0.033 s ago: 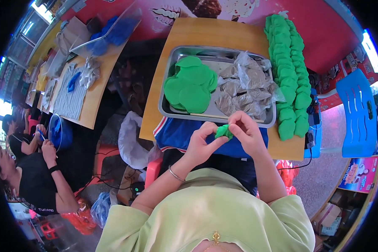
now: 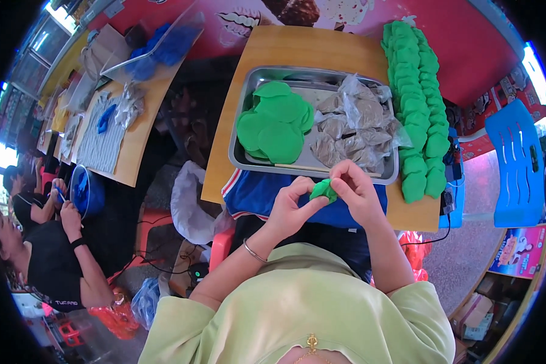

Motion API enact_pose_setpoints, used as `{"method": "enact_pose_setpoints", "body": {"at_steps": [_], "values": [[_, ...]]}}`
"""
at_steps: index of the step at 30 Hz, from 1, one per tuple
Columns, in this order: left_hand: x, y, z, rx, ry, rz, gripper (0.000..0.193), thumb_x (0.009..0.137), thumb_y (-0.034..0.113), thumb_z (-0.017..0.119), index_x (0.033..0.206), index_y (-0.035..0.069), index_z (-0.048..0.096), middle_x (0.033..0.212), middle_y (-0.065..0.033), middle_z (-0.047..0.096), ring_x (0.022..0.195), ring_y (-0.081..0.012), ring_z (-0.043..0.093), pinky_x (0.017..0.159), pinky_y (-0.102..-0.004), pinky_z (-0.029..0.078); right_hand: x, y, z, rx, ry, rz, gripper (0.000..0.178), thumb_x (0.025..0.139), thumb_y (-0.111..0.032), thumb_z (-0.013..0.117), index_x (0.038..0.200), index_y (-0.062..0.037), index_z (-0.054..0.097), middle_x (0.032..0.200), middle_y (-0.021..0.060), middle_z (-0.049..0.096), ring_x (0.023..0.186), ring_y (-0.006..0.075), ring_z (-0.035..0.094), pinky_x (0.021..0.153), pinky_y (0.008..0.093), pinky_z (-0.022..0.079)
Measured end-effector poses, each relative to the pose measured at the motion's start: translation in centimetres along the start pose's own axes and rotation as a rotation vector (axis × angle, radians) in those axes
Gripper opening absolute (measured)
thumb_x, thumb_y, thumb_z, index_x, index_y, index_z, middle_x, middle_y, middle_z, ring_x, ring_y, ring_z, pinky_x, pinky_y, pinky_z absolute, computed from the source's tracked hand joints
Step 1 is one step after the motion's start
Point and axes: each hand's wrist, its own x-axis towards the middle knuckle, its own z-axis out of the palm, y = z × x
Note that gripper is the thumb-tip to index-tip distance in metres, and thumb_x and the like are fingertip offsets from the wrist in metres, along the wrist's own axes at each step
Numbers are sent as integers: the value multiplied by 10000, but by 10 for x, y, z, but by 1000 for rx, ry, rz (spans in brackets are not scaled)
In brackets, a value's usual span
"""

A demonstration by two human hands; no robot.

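At the table's near edge, my left hand [image 2: 289, 207] and my right hand [image 2: 359, 193] pinch a small folded green fabric-like piece [image 2: 323, 190] between them. My fingers hide part of it. Just beyond my hands is a metal tray [image 2: 239, 151]. In its left half lie several overlapping flat green discs [image 2: 281, 142], similar in colour to the held piece. The right half has brown material in clear plastic bags [image 2: 358, 124]. A thin pale stick [image 2: 306, 167] lies along the tray's near side. Blue cloth [image 2: 255, 191] lies below the tray, under my hands.
Long rows of stacked green pieces [image 2: 415, 109] run along the right side of the wooden table [image 2: 321, 45]. A blue chair [image 2: 515, 164] stands at the right. To the left, another person [image 2: 60, 261] works with a blue bucket [image 2: 88, 191], near a second table [image 2: 133, 145].
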Motion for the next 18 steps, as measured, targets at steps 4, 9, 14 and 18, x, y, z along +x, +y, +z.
{"method": "enact_pose_setpoints", "body": {"at_steps": [4,9,14,18], "values": [[-2,3,-1,-352,-9,-167,118,857,113,605,880,1,577,845,-5,552,807,-83,492,709,-251,400,1,0,0,108,20,128,60,901,-96,531,894,-66,480,748,-50,441,635,23,403,544,171,327],[-4,10,2,-689,26,-215,109,895,128,568,931,25,577,868,20,573,822,-44,510,741,-199,411,0,-3,1,144,-30,212,61,904,-97,526,881,-80,472,717,-60,415,582,17,349,490,168,261],[-1,8,-6,-715,-79,-297,127,898,148,572,954,35,587,865,29,583,809,-35,517,737,-196,418,0,0,-1,298,-50,288,59,908,-113,520,884,-80,477,682,-66,402,546,19,329,470,179,240],[-2,5,-7,-605,-67,-357,154,901,157,566,985,31,592,877,25,593,812,-37,522,740,-199,420,-1,1,2,267,-49,293,63,912,-124,516,889,-79,478,691,-65,410,552,18,328,469,180,233]]}}
